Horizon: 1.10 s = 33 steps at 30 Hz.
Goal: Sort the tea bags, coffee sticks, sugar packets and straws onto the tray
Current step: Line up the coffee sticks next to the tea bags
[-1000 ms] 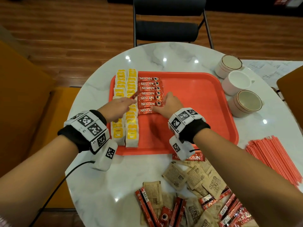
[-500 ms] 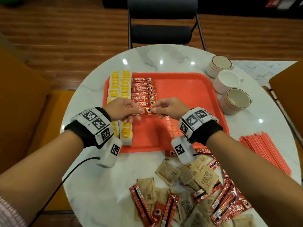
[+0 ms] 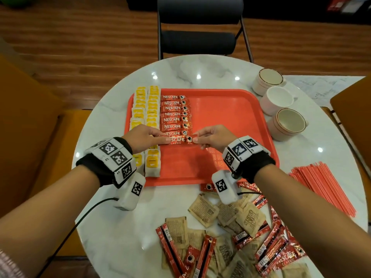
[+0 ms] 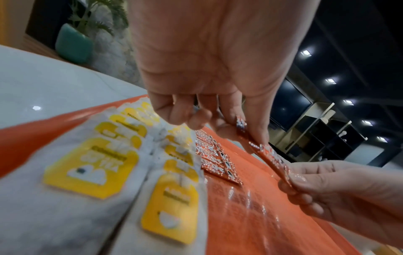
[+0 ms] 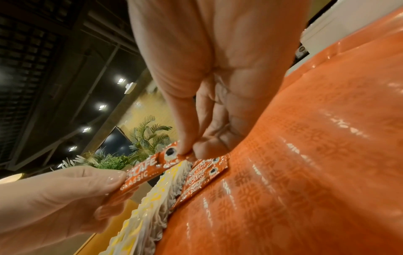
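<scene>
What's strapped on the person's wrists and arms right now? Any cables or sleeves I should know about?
Each wrist wears a black band carrying white blocks printed with black square markers, plus a white marker-tagged camera box hanging below. A black cable trails from the left box. Forearms are bare; a pinkish sleeve edge shows at the left.

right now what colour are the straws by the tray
Red-orange straws, clearest in the head view.

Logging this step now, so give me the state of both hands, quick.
Left hand: closed, pinching the left end of a coffee stick above the tray.
Right hand: closed, pinching the right end of the same stick.
</scene>
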{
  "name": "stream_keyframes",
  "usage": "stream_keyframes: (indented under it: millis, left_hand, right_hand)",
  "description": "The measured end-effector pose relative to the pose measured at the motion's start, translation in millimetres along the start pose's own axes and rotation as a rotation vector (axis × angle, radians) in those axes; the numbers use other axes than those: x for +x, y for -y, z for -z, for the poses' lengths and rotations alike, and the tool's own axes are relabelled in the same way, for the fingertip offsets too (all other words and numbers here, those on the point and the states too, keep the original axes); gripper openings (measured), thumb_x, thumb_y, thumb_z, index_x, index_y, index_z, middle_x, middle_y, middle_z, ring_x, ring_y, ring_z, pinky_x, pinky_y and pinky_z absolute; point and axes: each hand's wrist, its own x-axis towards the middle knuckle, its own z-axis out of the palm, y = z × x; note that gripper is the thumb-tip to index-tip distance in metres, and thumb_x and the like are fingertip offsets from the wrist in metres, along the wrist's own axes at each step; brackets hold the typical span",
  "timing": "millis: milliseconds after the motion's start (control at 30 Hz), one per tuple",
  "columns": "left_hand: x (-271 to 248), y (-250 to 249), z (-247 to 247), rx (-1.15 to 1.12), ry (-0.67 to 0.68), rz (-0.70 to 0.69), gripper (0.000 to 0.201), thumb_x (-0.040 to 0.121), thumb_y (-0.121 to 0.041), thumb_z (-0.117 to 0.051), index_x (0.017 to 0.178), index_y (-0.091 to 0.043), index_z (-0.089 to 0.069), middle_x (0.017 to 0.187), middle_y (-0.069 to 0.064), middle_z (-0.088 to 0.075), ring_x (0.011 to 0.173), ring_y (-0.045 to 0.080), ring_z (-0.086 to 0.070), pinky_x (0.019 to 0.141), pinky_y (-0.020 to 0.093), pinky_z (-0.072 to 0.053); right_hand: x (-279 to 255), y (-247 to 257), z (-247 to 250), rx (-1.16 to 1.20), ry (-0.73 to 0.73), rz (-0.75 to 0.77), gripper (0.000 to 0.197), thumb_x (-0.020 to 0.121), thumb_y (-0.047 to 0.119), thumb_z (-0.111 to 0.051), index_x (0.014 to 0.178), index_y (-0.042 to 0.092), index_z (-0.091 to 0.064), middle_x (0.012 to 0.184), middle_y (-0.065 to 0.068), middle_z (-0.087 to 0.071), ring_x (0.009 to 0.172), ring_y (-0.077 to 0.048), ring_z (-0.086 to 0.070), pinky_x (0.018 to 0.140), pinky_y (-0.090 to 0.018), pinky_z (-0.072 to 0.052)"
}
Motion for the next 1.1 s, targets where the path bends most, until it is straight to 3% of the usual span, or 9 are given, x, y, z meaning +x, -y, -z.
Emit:
stream_keyframes:
  millis: [133, 167, 233, 300, 433, 567, 667, 900, 1100]
  left_hand:
    - [0.8, 6.8, 3.4, 0.064, -0.150, -0.044, 0.015, 0.085, -0.033, -0.063, 0.093, -0.021, -0.066, 0.094, -0.002, -0.059, 0.087, 0.010, -0.050, 0.068, 0.016, -0.038]
    - [1.1, 8.1, 5.8, 0.074, -0.191, -0.038, 0.014, 0.085, -0.034, -0.063, 0.091, -0.021, -0.064, 0.086, -0.002, -0.056, 0.083, 0.011, -0.050, 0.066, 0.015, -0.036]
    - [2.2, 10.9, 11.2, 0.083, -0.248, -0.021, 0.014, 0.085, -0.032, -0.063, 0.092, -0.020, -0.063, 0.075, -0.004, -0.048, 0.076, 0.012, -0.048, 0.062, 0.015, -0.034]
    - [3.1, 12.8, 14.8, 0.068, -0.272, -0.015, 0.015, 0.086, -0.031, -0.063, 0.093, -0.018, -0.065, 0.074, -0.003, -0.047, 0.075, 0.012, -0.048, 0.060, 0.014, -0.035]
    - [5.4, 18.4, 18.1, 0.058, -0.291, -0.011, 0.017, 0.085, -0.030, -0.063, 0.095, -0.017, -0.066, 0.074, -0.003, -0.048, 0.077, 0.013, -0.049, 0.060, 0.015, -0.036]
    - [5.5, 21.3, 18.1, 0.045, -0.293, -0.009, 0.016, 0.086, -0.029, -0.062, 0.095, -0.017, -0.065, 0.070, -0.003, -0.045, 0.074, 0.013, -0.047, 0.059, 0.016, -0.035]
    - [5.1, 21.4, 17.4, 0.033, -0.294, -0.009, 0.016, 0.087, -0.029, -0.062, 0.096, -0.016, -0.064, 0.070, -0.004, -0.046, 0.072, 0.011, -0.047, 0.059, 0.015, -0.036]
    - [5.3, 19.4, 16.2, 0.037, -0.303, 0.001, 0.016, 0.086, -0.031, -0.061, 0.095, -0.018, -0.064, 0.073, -0.005, -0.048, 0.072, 0.010, -0.047, 0.059, 0.016, -0.035]
    - [4.7, 18.2, 15.8, 0.036, -0.296, 0.009, 0.016, 0.087, -0.031, -0.061, 0.095, -0.017, -0.064, 0.074, -0.003, -0.049, 0.070, 0.009, -0.047, 0.059, 0.016, -0.036]
  right_hand:
    - [6.7, -3.2, -2.6, -0.071, -0.044, -0.049, 0.012, 0.081, -0.003, -0.063, 0.074, 0.006, -0.061, 0.066, -0.005, -0.057, 0.044, -0.003, -0.052, 0.048, -0.012, -0.047]
    - [9.3, -2.9, -4.5, -0.121, -0.056, -0.068, 0.003, 0.081, -0.002, -0.063, 0.079, 0.000, -0.063, 0.066, -0.003, -0.057, 0.043, -0.003, -0.052, 0.048, -0.013, -0.047]
    - [18.0, -3.0, -9.4, -0.212, -0.093, -0.108, 0.016, 0.081, 0.002, -0.065, 0.093, -0.009, -0.063, 0.065, -0.001, -0.057, 0.047, -0.008, -0.052, 0.053, -0.018, -0.047]
    - [24.1, -1.9, -13.3, -0.248, -0.117, -0.158, 0.019, 0.081, 0.005, -0.067, 0.097, -0.005, -0.064, 0.064, -0.002, -0.058, 0.052, -0.010, -0.051, 0.058, -0.021, -0.047]
    - [29.8, 2.1, -17.2, -0.261, -0.119, -0.197, 0.006, 0.079, 0.004, -0.068, 0.080, 0.008, -0.063, 0.066, -0.003, -0.059, 0.055, -0.010, -0.052, 0.063, -0.022, -0.048]
    - [34.2, 2.5, -19.0, -0.273, -0.152, -0.218, 0.020, 0.078, 0.004, -0.069, 0.065, 0.013, -0.057, 0.069, -0.005, -0.062, 0.059, -0.014, -0.056, 0.072, -0.031, -0.053]
    - [36.3, 4.0, -19.3, -0.304, -0.177, -0.246, 0.022, 0.077, 0.005, -0.070, 0.062, 0.013, -0.057, 0.071, -0.006, -0.063, 0.072, -0.021, -0.060, 0.085, -0.038, -0.054]
    - [37.8, 7.5, -21.7, -0.339, -0.184, -0.292, 0.020, 0.078, 0.010, -0.071, 0.063, 0.008, -0.058, 0.070, -0.008, -0.062, 0.074, -0.023, -0.060, 0.086, -0.040, -0.053]
    - [35.5, 9.4, -23.8, -0.369, -0.172, -0.280, 0.022, 0.077, 0.015, -0.073, 0.067, 0.008, -0.055, 0.094, -0.017, -0.066, 0.085, -0.028, -0.061, 0.089, -0.043, -0.052]
